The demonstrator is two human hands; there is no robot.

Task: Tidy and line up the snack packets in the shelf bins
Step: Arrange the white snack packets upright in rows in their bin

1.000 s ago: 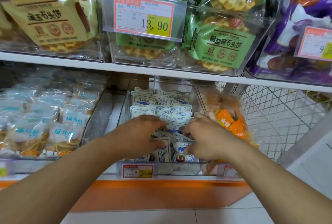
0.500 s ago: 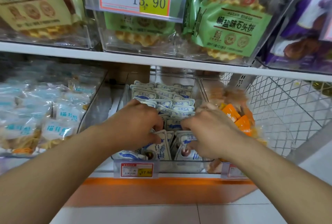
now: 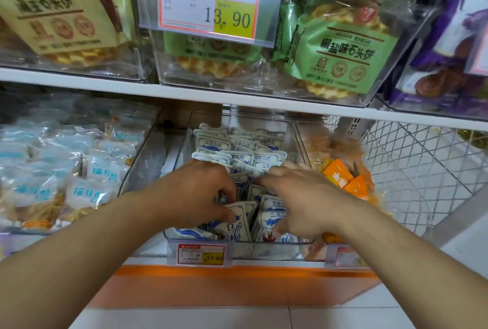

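Shop shelving, lower shelf, clear centre bin [image 3: 239,245] as landmark. White-blue snack packets [image 3: 239,149] in bin: back rows neat, front ones slumped. Left hand [image 3: 194,195] pinches front packet [image 3: 237,221] w/ thumb, prob. to stand it up. Right hand [image 3: 303,204] curled over packets at bin's right-front, prob. bracing row; grip can't tell.

left hand [image 3: 195,194] fingers curled, right hand [image 3: 298,202] fingers extended

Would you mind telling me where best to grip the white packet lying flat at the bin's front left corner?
Probably pinch the flat packet by its upper long edge, coming from above. The bin's front wall blocks a frontal approach, and the left hand is directly above it.
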